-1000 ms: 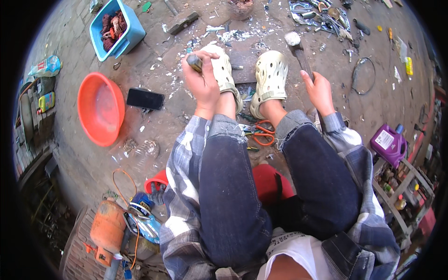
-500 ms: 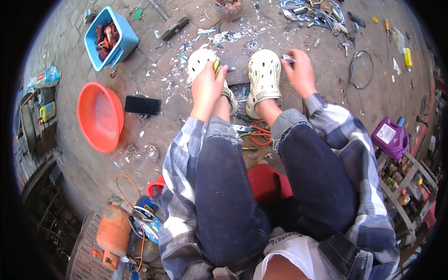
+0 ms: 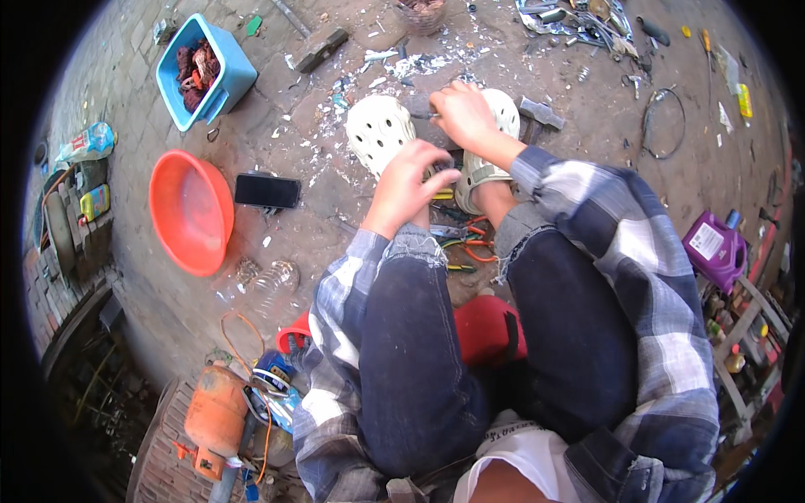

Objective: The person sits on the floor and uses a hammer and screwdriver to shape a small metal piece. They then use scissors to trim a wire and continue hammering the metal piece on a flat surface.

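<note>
My right hand [image 3: 465, 115] reaches across the toe of the right cream clog [image 3: 503, 113]. Its fingers are closed at their tips, and what they hold, if anything, is too small to make out. Lower and to the left, my left hand [image 3: 411, 184] hovers beside the left cream clog [image 3: 379, 130], thumb and fingers curved but apart. Just below its fingertips lies a yellow-handled tool [image 3: 443, 194], partly hidden. Orange-handled pliers [image 3: 478, 243] rest on the ground between my feet. A grey metal block [image 3: 541, 113] sits right of the right clog.
At left stand a blue bin [image 3: 235, 80] of reddish-brown scraps, an orange basin [image 3: 189, 214] and a phone [image 3: 268, 191]. Metal parts [image 3: 579, 25] lie far right, near a wire loop [image 3: 662, 124]. A purple jug [image 3: 714, 250] is at right, an orange gas cylinder [image 3: 216, 408] lower left.
My right hand has moved left, from beside the right clog to over its toe, uncovering the grey block. My left hand has come down and toward me, and the yellow tool is no longer in it.
</note>
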Demonstrator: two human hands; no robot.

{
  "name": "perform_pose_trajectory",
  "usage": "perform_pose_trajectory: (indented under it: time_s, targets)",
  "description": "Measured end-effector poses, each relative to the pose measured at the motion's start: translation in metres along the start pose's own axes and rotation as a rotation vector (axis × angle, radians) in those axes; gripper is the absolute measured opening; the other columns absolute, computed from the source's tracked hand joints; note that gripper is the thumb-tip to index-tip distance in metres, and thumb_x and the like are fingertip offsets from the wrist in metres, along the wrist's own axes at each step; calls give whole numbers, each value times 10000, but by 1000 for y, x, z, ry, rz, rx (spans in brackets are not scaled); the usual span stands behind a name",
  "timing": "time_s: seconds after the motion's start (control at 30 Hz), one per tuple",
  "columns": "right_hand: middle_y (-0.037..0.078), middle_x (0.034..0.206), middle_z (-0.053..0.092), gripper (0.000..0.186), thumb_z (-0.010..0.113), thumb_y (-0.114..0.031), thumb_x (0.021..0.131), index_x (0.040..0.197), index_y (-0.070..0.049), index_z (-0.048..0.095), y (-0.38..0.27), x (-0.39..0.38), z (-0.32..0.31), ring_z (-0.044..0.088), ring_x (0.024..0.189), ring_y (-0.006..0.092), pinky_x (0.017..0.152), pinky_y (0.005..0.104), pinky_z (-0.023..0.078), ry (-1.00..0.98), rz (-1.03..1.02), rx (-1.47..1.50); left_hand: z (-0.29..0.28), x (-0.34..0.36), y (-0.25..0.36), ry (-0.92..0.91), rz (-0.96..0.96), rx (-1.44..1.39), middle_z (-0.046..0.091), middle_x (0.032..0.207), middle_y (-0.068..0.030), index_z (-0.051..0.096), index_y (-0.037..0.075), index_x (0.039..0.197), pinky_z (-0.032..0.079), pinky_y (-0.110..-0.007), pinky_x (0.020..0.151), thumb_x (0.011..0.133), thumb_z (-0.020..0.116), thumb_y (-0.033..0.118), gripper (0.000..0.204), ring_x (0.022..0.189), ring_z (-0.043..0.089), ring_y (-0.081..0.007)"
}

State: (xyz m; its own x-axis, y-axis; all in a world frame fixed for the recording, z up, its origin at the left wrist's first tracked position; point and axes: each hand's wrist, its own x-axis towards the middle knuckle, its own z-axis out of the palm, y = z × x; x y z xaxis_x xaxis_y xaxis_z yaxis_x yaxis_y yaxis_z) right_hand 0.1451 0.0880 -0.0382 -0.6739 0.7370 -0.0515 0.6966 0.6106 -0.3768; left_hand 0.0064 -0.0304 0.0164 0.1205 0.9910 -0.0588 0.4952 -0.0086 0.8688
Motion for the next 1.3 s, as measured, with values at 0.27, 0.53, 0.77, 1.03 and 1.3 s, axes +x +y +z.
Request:
perform_pose_trajectory:
  time_s: [0.27,0.53,0.77,1.03,1.3]
  targets:
    - [35,804,634,183,739,-150,717,846,-81,629,-45,-41,-120,571,850,238,779,369,418,165,-161,288,-45,12,36,255,125,160,584,1076,-155,538,45,1204,469,-398,841,759,747,146,501,967,574,-330]
    - [46,754,611,149,738,-151,733,825,-66,658,-65,-51,-158,569,783,243,739,358,445,176,-318,299,-67,-13,74,23,-106,-195,667,819,-101,653,-1,962,495,-281,673,806,688,36,165,728,640,-159]
    - [105,784,665,173,648,-149,865,914,15,668,-63,-60,-156,629,719,171,685,318,492,-212,105,841,-63,-16,75,46,-26,-175,674,841,-104,664,-5,949,498,-294,682,783,700,28,173,758,653,-196]
    - [81,859,685,220,617,-155,899,996,40,655,-60,-63,-156,637,815,116,763,279,499,-244,167,1074,-61,-16,78,108,-98,-193,663,815,-97,664,-11,948,487,-277,668,799,704,42,163,731,631,-153]
    - [64,960,667,199,633,-67,866,1031,43,621,-67,-63,-150,625,907,117,826,269,493,-170,270,1273,-51,-15,78,204,-129,-170,574,666,-114,651,-2,887,431,-318,531,796,740,163,208,555,556,-220]
